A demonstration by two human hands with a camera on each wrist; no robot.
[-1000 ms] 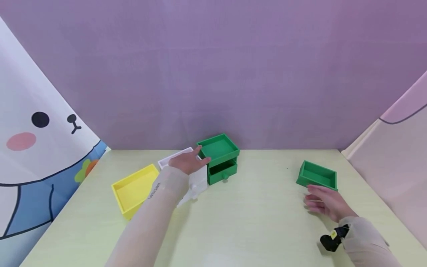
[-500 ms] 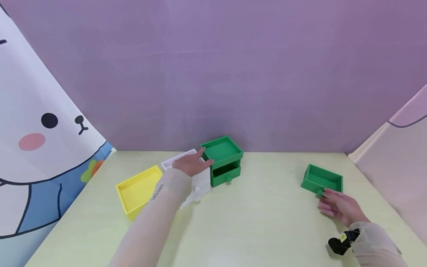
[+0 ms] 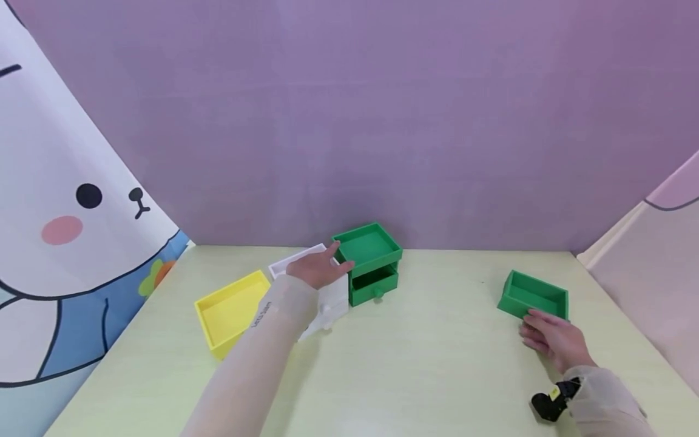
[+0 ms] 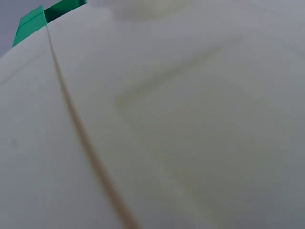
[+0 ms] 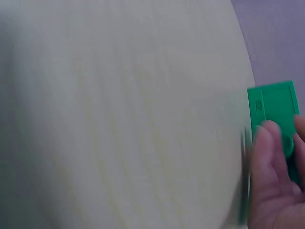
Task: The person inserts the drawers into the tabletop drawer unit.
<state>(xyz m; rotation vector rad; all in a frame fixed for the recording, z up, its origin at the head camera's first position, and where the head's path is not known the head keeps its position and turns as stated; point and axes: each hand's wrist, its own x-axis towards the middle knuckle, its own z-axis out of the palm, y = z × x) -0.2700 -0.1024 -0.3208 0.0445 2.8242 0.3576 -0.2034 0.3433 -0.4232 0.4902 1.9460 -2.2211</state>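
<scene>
In the head view, a green two-level mini drawer cabinet (image 3: 367, 244) with a recessed top stands near the back wall. A lower drawer with a round knob (image 3: 378, 293) is in its front. My left hand (image 3: 317, 269) touches the cabinet's left corner, index finger and thumb spread apart; its other fingers are hidden. At the right lies a separate small green drawer (image 3: 537, 292), hollow and upright. My right hand (image 3: 557, 342) is at its front, with fingers and thumb around its knob (image 5: 287, 145) in the right wrist view. The left wrist view shows mostly white surface.
A yellow tray-topped box (image 3: 232, 309) stands left of the left forearm. Between it and the green cabinet is a white box (image 3: 333, 301), partly covered by the left hand. A purple cloth wall (image 3: 349, 121) closes off the back of the pale table (image 3: 437, 352).
My right hand has moved up to the front of the small green drawer, its fingers now closing on the knob. The left hand keeps its place at the cabinet. The head view shifts slightly.
</scene>
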